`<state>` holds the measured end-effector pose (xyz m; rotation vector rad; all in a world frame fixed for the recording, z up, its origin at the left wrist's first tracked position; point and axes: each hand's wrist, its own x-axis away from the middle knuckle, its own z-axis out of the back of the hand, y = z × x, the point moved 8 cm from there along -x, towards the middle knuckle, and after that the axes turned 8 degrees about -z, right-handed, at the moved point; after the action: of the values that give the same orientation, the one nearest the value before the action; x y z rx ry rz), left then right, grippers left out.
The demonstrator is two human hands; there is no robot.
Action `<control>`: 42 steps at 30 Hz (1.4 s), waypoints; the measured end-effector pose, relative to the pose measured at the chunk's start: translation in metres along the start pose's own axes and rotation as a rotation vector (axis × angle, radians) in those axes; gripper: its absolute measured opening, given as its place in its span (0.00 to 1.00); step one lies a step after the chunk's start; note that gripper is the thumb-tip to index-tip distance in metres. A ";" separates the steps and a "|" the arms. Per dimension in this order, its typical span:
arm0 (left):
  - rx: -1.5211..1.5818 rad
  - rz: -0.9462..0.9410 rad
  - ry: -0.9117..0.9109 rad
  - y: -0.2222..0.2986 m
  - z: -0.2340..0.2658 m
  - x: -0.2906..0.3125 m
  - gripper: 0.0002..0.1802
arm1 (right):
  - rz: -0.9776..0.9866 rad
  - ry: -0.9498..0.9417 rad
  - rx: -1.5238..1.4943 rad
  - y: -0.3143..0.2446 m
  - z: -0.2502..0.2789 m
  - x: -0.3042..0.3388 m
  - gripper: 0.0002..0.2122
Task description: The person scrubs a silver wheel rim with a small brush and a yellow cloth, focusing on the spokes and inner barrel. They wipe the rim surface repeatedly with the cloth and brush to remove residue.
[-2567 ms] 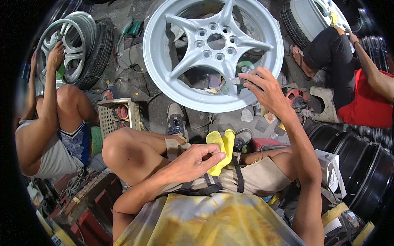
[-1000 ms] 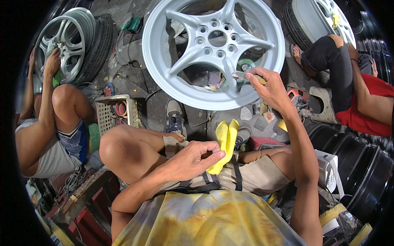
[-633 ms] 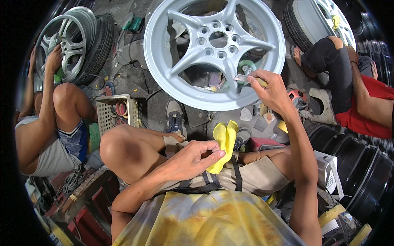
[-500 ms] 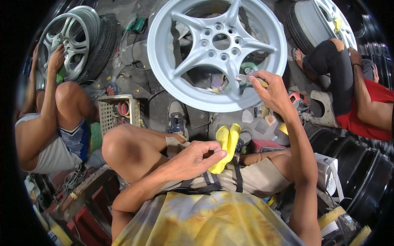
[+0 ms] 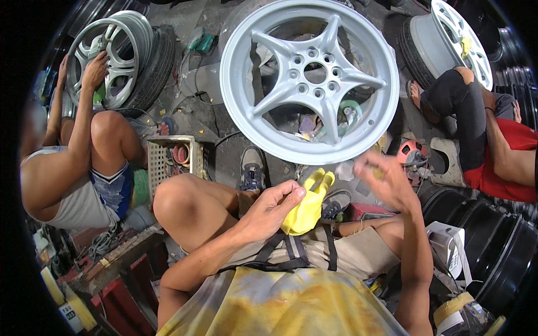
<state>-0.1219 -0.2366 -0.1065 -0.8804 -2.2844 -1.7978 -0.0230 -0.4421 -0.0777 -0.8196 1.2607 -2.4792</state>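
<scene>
My left hand (image 5: 272,208) is closed, pinching a bright yellow cloth (image 5: 305,210) between thumb and fingers above my lap. To its right my right hand (image 5: 388,178) hovers just off the near rim of a large silver-grey wheel (image 5: 310,152). Motion smears its fingers. Something yellowish shows by them, but what it is and whether it is gripped cannot be made out. The wheel faces me with its star-shaped spokes, a centre hole and several bolt holes around it. Neither hand touches it.
On the left a person works on another silver wheel (image 5: 131,70) beside a tyre (image 5: 159,73). A cream plastic basket (image 5: 159,162) stands near my knee. At right sit a red power tool (image 5: 413,152), a beige stool (image 5: 448,162), black rims (image 5: 476,224) and a person in red.
My right hand has drawn back from the wheel's lower spoke toward me; the small pale-tipped tool it held is no longer clearly visible. My left hand keeps the cloth, and the view has shifted slightly.
</scene>
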 end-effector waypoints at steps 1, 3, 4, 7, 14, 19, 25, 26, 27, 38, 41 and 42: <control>0.036 0.009 0.012 -0.002 0.001 -0.001 0.17 | -0.001 -0.058 -0.018 -0.003 -0.007 0.009 0.09; 0.107 0.026 0.034 -0.006 0.003 -0.002 0.16 | -0.002 -0.172 -0.055 -0.016 -0.021 0.024 0.08; 0.114 0.053 0.026 -0.005 0.002 -0.002 0.15 | -0.012 -0.211 -0.050 -0.018 -0.028 0.030 0.08; 0.174 0.129 -0.072 0.002 -0.006 0.002 0.11 | -0.003 -0.282 0.014 -0.033 -0.044 0.042 0.09; -0.137 -0.087 -0.099 0.012 -0.024 0.006 0.12 | 0.060 -0.240 0.133 -0.059 -0.061 0.053 0.07; -0.590 -0.136 -0.292 0.037 -0.038 0.016 0.15 | 0.115 -0.148 0.096 -0.066 -0.058 0.064 0.10; -0.611 -0.250 -0.302 0.061 -0.048 0.027 0.15 | 0.134 -0.311 0.005 -0.076 -0.054 0.072 0.10; -0.618 -0.248 -0.310 0.061 -0.047 0.028 0.15 | 0.106 -0.324 0.002 -0.076 -0.052 0.072 0.10; -0.600 -0.247 -0.321 0.066 -0.048 0.027 0.16 | 0.071 -0.336 0.000 -0.075 -0.051 0.072 0.10; -0.528 -0.252 -0.314 0.069 -0.028 0.010 0.16 | -0.051 -0.396 -0.011 -0.063 -0.057 0.042 0.10; -0.526 -0.219 -0.306 0.065 -0.021 0.015 0.15 | -0.029 -0.434 -0.085 -0.070 -0.059 0.032 0.10; -0.535 -0.227 -0.296 0.063 -0.018 0.015 0.14 | -0.015 -0.445 -0.098 -0.073 -0.060 0.028 0.10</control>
<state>-0.1078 -0.2389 -0.0407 -1.0513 -2.1595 -2.6120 -0.0778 -0.3713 -0.0374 -1.3184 1.2149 -2.0900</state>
